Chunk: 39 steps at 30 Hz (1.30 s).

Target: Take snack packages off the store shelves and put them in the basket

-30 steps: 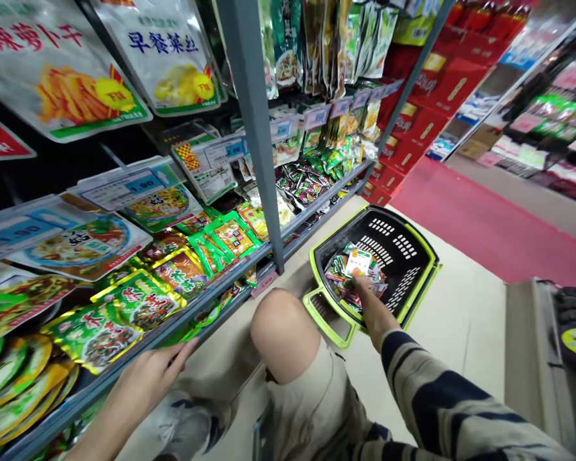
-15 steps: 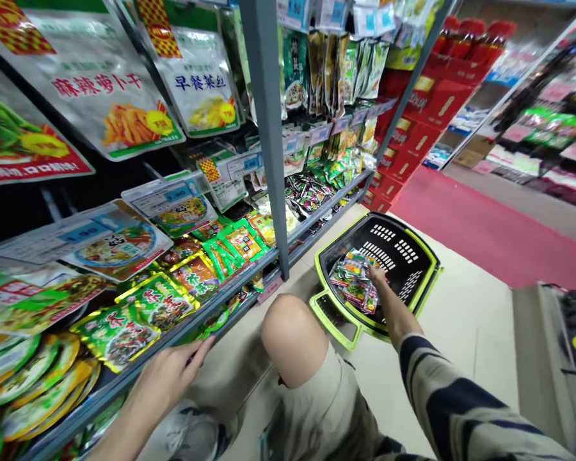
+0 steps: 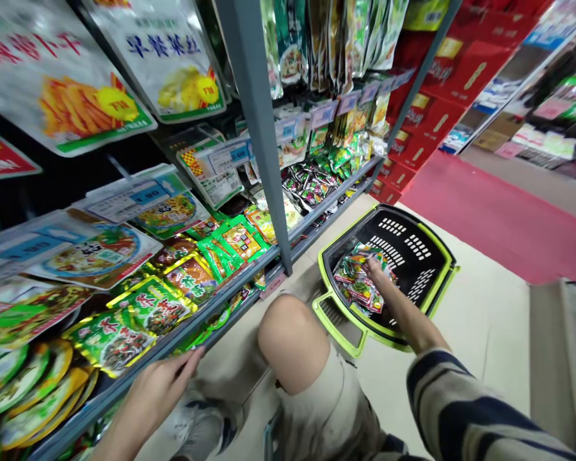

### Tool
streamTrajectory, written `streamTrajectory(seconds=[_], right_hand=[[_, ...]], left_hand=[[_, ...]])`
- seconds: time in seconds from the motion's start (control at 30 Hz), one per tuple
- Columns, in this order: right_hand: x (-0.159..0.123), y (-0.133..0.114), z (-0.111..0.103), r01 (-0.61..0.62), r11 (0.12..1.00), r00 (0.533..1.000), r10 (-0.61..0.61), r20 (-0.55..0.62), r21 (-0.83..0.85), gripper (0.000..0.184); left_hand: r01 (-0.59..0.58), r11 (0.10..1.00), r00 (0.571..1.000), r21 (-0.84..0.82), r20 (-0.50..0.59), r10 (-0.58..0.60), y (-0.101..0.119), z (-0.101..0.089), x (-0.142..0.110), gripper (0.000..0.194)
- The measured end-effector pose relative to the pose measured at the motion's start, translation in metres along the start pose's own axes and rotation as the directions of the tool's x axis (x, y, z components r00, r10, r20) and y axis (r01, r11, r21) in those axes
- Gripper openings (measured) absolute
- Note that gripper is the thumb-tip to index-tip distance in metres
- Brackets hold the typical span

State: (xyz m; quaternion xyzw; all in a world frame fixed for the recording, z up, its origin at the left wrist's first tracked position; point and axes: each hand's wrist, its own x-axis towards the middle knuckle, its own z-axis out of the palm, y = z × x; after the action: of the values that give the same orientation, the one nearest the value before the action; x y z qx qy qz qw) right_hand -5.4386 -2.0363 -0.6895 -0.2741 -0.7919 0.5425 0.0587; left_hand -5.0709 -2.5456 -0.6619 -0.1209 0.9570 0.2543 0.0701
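In the black shopping basket with a lime-green rim lies a heap of small, shiny food packets. My right hand reaches down into it and is closed on some of these packets; its fingertips are partly hidden among them. My left hand is at the front edge of the low shelf, thumb and forefinger stretched out, holding nothing that I can see. Just above it on the shelf lie green and gold pickled-vegetable packets.
A grey upright post divides the shelving. Large hanging pouches are at upper left, and round lidded tubs at lower left. Red boxes are stacked beyond the basket. My bent knee is between both hands.
The view has shifted a little, so the shelf goods appear further left and the basket further right. My right hand stays among the packets, whose heap looks slightly rearranged. My left hand remains by the shelf edge.
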Motion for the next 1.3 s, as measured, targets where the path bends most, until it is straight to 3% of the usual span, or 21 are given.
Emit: streamTrajectory(seconds=[0.1, 0.2, 0.23, 0.3, 0.37, 0.43, 0.5, 0.57, 0.63, 0.77, 0.9, 1.03, 1.13, 1.2, 1.3], right_hand=[[-0.033, -0.020, -0.043, 0.062, 0.980, 0.997, -0.068, 0.025, 0.188, 0.022], [-0.090, -0.052, -0.085, 0.199, 0.900, 0.950, -0.275, 0.149, 0.387, 0.038], [-0.114, -0.066, -0.093, 0.239, 0.857, 0.905, -0.366, 0.214, 0.456, 0.041], [-0.166, -0.100, -0.100, 0.283, 0.761, 0.770, -0.543, 0.336, 0.583, 0.039], [-0.222, -0.138, -0.093, 0.292, 0.685, 0.632, -0.662, 0.403, 0.667, 0.033], [-0.278, -0.172, -0.079, 0.290, 0.629, 0.514, -0.738, 0.438, 0.721, 0.030], [-0.329, -0.195, -0.062, 0.299, 0.600, 0.392, -0.786, 0.478, 0.742, 0.030], [-0.369, -0.207, -0.046, 0.317, 0.600, 0.270, -0.799, 0.537, 0.735, 0.030], [-0.394, -0.214, -0.032, 0.335, 0.611, 0.202, -0.790, 0.578, 0.718, 0.032], [-0.404, -0.234, 0.003, 0.321, 0.541, 0.199, -0.841, 0.503, 0.777, 0.035], [-0.382, -0.275, 0.060, 0.298, 0.497, 0.182, -0.868, 0.463, 0.815, 0.042], [-0.355, -0.341, 0.127, 0.359, 0.459, 0.244, -0.886, 0.393, 0.813, 0.046], [-0.343, -0.393, 0.166, 0.425, 0.418, 0.259, -0.906, 0.334, 0.803, 0.047], [-0.341, -0.417, 0.183, 0.426, 0.420, 0.271, -0.904, 0.330, 0.801, 0.048], [-0.345, -0.432, 0.196, 0.370, 0.367, 0.250, -0.924, 0.289, 0.853, 0.047]], left_hand=[[-0.002, 0.987, 0.998, -0.161, -0.066, -0.009, 0.006, -0.011, 0.003, 0.047], [-0.071, 0.932, 0.966, -0.355, -0.258, -0.024, 0.047, -0.039, 0.005, 0.052], [-0.121, 0.892, 0.955, -0.436, -0.296, -0.016, 0.071, -0.053, 0.002, 0.055], [-0.260, 0.747, 0.937, -0.612, -0.346, 0.043, 0.130, -0.085, -0.008, 0.060], [-0.398, 0.544, 0.904, -0.738, -0.416, 0.098, 0.187, -0.118, -0.023, 0.065], [-0.519, 0.354, 0.853, -0.778, -0.499, 0.153, 0.225, -0.148, -0.038, 0.072], [-0.620, 0.333, 0.768, -0.711, -0.637, 0.068, 0.239, -0.166, -0.056, 0.065], [-0.655, 0.412, 0.664, -0.634, -0.743, -0.088, 0.232, -0.171, -0.076, 0.050], [-0.635, 0.454, 0.605, -0.625, -0.768, -0.211, 0.217, -0.168, -0.095, 0.040], [-0.612, 0.468, 0.601, -0.637, -0.760, -0.248, 0.193, -0.164, -0.103, 0.035], [-0.599, 0.502, 0.623, -0.624, -0.757, -0.196, 0.188, -0.193, -0.057, 0.038], [-0.585, 0.587, 0.532, -0.559, -0.811, -0.242, 0.189, -0.250, 0.024, 0.031], [-0.582, 0.590, 0.450, -0.560, -0.826, -0.339, 0.192, -0.287, 0.075, 0.022], [-0.590, 0.571, 0.397, -0.570, -0.821, -0.410, 0.194, -0.300, 0.097, 0.018], [-0.630, 0.555, 0.333, -0.543, -0.835, -0.439, 0.198, -0.304, 0.108, 0.020]])
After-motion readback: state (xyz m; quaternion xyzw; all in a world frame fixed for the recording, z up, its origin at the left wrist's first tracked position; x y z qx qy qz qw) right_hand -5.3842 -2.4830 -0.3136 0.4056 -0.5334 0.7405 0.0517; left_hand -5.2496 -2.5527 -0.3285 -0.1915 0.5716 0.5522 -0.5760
